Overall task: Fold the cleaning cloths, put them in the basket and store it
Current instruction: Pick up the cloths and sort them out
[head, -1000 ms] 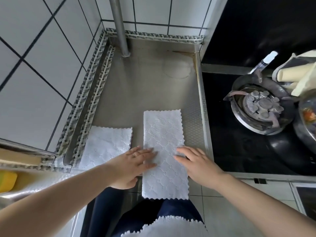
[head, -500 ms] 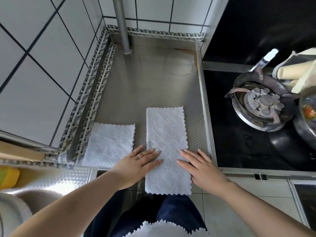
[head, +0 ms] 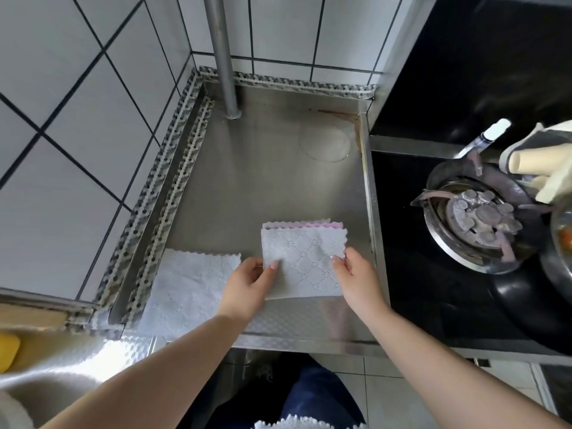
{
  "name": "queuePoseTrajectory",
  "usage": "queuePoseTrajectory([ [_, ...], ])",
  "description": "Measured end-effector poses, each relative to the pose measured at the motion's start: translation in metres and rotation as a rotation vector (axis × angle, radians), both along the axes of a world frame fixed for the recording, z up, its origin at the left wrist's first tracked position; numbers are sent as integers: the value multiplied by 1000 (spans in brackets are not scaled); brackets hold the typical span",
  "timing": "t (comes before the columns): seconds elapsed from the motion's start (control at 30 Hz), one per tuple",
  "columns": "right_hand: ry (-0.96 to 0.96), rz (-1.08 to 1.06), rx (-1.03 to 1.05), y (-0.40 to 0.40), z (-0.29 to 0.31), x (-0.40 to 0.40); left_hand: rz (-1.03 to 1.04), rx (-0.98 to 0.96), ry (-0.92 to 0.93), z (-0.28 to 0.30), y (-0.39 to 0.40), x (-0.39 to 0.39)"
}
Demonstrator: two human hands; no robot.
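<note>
A white patterned cleaning cloth (head: 305, 258) lies folded in half on the steel counter (head: 266, 181), with a pink edge showing along its far side. My left hand (head: 247, 281) pinches the cloth's left edge, thumb on top. At the right edge, my right hand (head: 356, 275) pinches it the same way. A second folded white cloth (head: 188, 287) lies flat to the left, near the counter's front corner. Another scalloped white cloth (head: 294, 424) shows at the bottom edge, below my arms. No basket is in view.
White tiled walls bound the counter at left and back, and a steel pipe (head: 223, 57) stands at the back. To the right lie a black hob with a gas burner (head: 483, 218) and pots. A sink rim (head: 46, 379) and a yellow sponge (head: 7, 351) sit at lower left.
The long cloth strip that lay flat under both hands is now folded in half, near end brought over the far end. Both hands went from flat pressing to pinching its side edges.
</note>
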State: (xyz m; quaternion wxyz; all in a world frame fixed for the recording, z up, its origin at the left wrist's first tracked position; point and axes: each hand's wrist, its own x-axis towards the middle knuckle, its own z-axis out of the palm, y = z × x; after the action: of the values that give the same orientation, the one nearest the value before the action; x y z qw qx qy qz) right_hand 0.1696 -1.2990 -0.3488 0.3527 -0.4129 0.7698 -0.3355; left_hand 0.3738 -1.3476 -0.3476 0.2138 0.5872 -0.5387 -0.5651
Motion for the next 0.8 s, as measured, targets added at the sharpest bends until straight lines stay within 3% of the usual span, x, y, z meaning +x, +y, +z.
queuePoseTrajectory([
  [0.17, 9, 15, 169, -30, -13, -6, 19, 23, -132, -9, -21, -11],
  [0.53, 105, 39, 198, -51, -22, -15, -52, -29, -310, -18, -45, -23],
  [0.67, 102, 52, 226, -57, -19, -17, -4, 26, -232, -10, -45, -27],
  [0.73, 122, 40, 208, -58, -14, -18, -53, -123, -248, -6, -39, -28],
  [0.8, 192, 3, 101, -57, -6, -19, -134, -402, -323, -2, -32, -28],
])
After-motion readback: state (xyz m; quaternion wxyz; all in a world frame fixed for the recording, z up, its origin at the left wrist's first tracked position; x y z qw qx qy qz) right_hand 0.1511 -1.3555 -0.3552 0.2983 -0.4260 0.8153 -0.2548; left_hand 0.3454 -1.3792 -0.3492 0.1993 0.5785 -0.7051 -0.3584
